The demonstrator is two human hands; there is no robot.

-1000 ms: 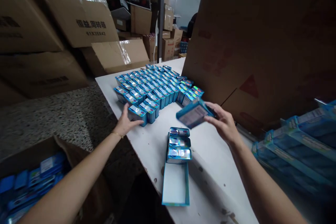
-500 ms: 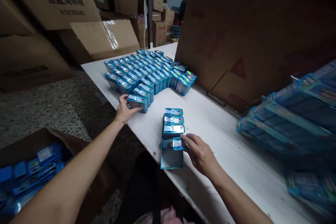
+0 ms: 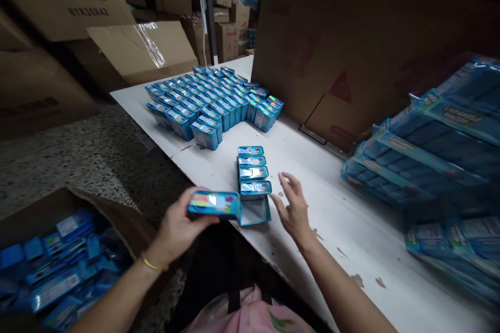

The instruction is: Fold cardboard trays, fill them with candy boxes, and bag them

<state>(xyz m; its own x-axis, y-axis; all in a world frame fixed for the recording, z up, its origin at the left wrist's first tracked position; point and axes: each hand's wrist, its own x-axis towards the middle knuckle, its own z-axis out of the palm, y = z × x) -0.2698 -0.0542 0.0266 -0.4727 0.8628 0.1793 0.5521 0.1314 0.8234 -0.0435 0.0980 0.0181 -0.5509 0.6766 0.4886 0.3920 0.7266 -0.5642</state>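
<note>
**Left hand (image 3: 177,223) holds a pack (image 3: 214,204) at the tray's (image 3: 255,212) left side**

The left fingers grasp the pack at one end, thumb on the near side, the others behind. That grip seems chosen to leave the opposite end free, the one pointing to the tray; whether it touches the wall there, I cannot tell. The right hand (image 3: 291,208) is just beside the tray's right side, its fingers parted and holding nothing, probably placed there to steady or guide.

Inside the tray, four packs (image 3: 252,171) stand on edge in a file at the far end, likely so that they prop one another and keep the near part bare. On the desk (image 3: 312,166) beyond, the many other packs (image 3: 203,96) stand close together, narrow side up, perhaps for easy picking.

The held pack is a slim blue block with rounded corners. Its upturned narrow side is glossy, with a white glare and a red-to-yellow patch; blur hides any print.
</note>
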